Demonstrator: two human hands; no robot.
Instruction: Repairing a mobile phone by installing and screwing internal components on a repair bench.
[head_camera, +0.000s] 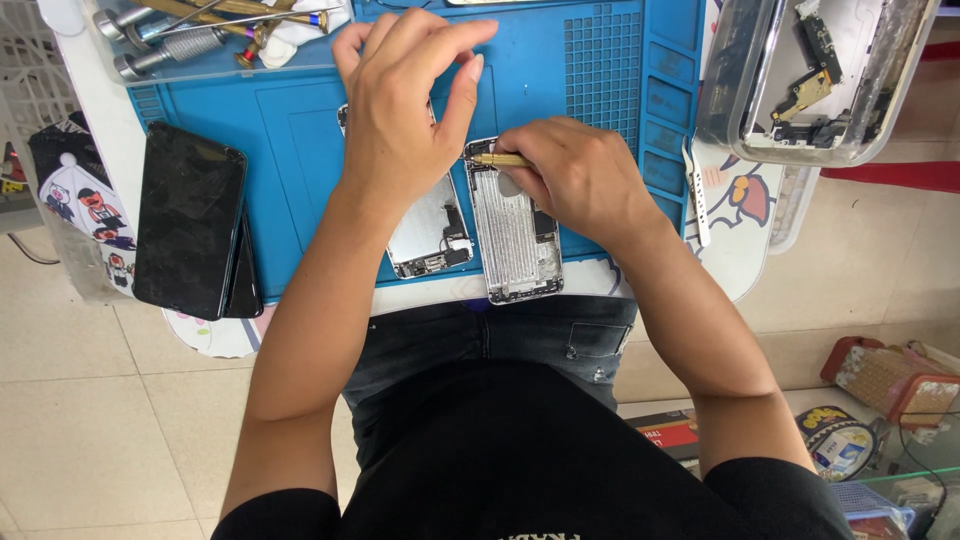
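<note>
Two opened phone housings lie side by side on a blue work mat (300, 130). My right hand (575, 175) grips a gold-handled screwdriver (500, 159), its tip at the top edge of the right silver phone housing (515, 245). My left hand (405, 105) rests with fingers spread over the upper part of the left phone housing (430, 240), thumb reaching toward the right housing's top corner. Much of the left housing is hidden under that hand.
A black phone screen (190, 220) lies at the mat's left edge. Several screwdrivers (190, 30) sit in a clear tray at top left. A clear plastic tray with phone parts (815, 85) stands top right. White tweezers (697, 195) lie right of the mat.
</note>
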